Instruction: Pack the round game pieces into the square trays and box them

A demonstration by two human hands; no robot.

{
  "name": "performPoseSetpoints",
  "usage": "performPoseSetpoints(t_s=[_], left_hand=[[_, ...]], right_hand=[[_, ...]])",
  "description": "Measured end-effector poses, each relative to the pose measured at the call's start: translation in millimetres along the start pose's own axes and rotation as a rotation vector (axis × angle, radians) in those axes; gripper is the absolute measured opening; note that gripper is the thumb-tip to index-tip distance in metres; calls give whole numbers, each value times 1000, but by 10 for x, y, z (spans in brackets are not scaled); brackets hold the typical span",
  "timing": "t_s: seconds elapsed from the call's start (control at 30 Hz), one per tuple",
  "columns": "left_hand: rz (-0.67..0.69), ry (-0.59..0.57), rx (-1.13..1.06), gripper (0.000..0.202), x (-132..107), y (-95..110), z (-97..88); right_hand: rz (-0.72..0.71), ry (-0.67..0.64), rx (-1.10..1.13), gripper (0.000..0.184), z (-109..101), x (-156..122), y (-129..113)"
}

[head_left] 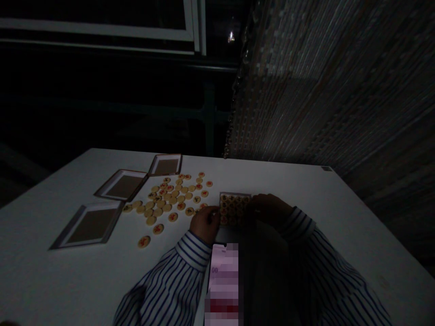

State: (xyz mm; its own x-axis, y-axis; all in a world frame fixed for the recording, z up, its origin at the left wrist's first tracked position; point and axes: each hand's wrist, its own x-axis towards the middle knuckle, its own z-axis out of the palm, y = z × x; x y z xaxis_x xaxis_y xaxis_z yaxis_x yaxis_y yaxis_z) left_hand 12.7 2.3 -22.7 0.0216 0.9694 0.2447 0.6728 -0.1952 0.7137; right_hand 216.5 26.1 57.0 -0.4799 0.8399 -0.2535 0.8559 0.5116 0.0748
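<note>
A small shallow box (235,194) holds Chinese chess pieces (232,208) set in rows, their characters facing up. My left hand (205,222) is closed at the box's left edge, fingers curled against it. At the opposite edge, my right hand (271,207) is closed on the box's right side, its fingertips lost in shadow. Left of the box lies a scatter of loose Chinese chess pieces (174,194), some showing red or dark characters, others plain side up. A lit phone (222,271) lies between my forearms, its screen partly pixelated.
Three open, shallow box parts (89,226) lie in a diagonal line along the left of the white table (340,217). A bead or string curtain (288,90) hangs beyond the far right edge. A small label (326,169) sits at the far right corner. The light is dim.
</note>
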Motion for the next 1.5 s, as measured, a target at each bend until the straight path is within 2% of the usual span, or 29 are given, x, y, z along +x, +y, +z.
performPoseSetpoints(t_s=[0.2, 0.63, 0.87, 1.2, 1.5], left_hand=[[7, -12, 3, 21, -3, -8, -5], [-10, -2, 10, 21, -3, 5, 1], [-3, -11, 5, 22, -1, 20, -12], [-11, -30, 22, 21, -4, 43, -24], [-21, -11, 10, 20, -7, 48, -18]], right_hand=[[-18, -32, 22, 21, -23, 1, -1], [-29, 14, 43, 19, -56, -24, -6], [-29, 21, -12, 21, -125, -8, -104], [-109, 35, 30, 18, -14, 65, -95], [-38, 53, -33, 20, -99, -6, -81]])
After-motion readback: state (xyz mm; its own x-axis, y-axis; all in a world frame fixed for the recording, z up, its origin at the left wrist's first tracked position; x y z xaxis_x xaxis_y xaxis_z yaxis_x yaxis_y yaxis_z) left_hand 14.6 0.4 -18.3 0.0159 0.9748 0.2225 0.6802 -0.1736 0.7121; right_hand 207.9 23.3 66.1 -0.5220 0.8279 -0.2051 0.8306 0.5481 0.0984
